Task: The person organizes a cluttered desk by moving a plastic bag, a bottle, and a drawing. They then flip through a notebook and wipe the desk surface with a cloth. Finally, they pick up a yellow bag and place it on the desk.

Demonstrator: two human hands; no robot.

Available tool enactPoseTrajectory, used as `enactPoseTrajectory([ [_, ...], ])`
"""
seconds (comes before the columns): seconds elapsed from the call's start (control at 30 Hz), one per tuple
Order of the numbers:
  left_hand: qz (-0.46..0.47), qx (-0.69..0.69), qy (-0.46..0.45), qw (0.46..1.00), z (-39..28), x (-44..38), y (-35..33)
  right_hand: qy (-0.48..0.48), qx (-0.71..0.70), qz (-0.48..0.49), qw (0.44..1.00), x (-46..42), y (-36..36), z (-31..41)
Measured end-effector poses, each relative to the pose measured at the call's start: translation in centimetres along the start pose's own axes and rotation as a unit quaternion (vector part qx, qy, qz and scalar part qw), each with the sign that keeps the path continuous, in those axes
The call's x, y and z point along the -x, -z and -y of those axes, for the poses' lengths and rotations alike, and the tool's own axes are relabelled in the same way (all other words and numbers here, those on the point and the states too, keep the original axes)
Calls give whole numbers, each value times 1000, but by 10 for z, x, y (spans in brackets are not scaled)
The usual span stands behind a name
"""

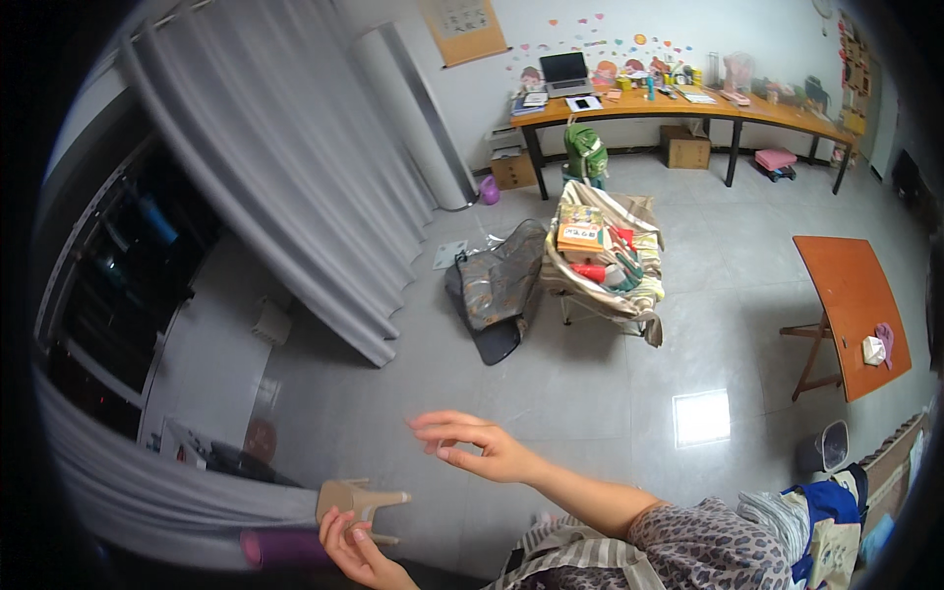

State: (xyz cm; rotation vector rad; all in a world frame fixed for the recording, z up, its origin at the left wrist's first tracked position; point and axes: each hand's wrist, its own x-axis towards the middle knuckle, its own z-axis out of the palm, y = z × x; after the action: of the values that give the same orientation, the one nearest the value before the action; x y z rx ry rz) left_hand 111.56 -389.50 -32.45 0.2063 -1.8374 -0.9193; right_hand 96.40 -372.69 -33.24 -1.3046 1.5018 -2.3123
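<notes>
My right hand (476, 448) is raised above the grey tiled floor, its fingers apart and slightly bent, with nothing in it. Lower down, at the bottom edge, my left hand (361, 549) has its fingers loosely curled and holds nothing. It overlaps a beige stool (380, 498) in the view; whether they touch I cannot tell. Beside that hand lies a purple roll (284, 549). Farther out, a dark patterned cloth or bag (501, 280) lies on the floor beside a folding chair covered with striped cloth (649, 221), which holds books (579, 236) and a red and green item.
Long grey curtains (295, 177) hang at the left by a dark window. A wooden desk (627, 107) with a laptop (566, 74) stands along the back wall, a green backpack (586, 151) before it. At right are an orange-brown folding table (848, 302), a bin (833, 446) and piled clothes (826, 509).
</notes>
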Motion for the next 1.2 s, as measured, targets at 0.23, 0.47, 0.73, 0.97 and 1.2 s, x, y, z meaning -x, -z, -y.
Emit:
enactPoseTrajectory([
  [0.23, 140, 124, 112, 976, 74, -58, -189, -154, 157, -79, 972, -18, 157, -84],
  [0.47, 439, 295, 29, 848, 4, -77, -460, -201, 317, -272, 886, 12, 341, 8],
  [0.73, 567, 390, -92, 720, -151, 22, -696, -184, 294, -535, 770, 114, 515, 130],
  [0.97, 599, 426, -66, 674, -264, 78, -836, -159, 306, -502, 793, 81, 683, 175],
  [1.2, 593, 352, -27, 724, -293, 97, -1023, -151, 315, -469, 811, 78, 860, 224],
])
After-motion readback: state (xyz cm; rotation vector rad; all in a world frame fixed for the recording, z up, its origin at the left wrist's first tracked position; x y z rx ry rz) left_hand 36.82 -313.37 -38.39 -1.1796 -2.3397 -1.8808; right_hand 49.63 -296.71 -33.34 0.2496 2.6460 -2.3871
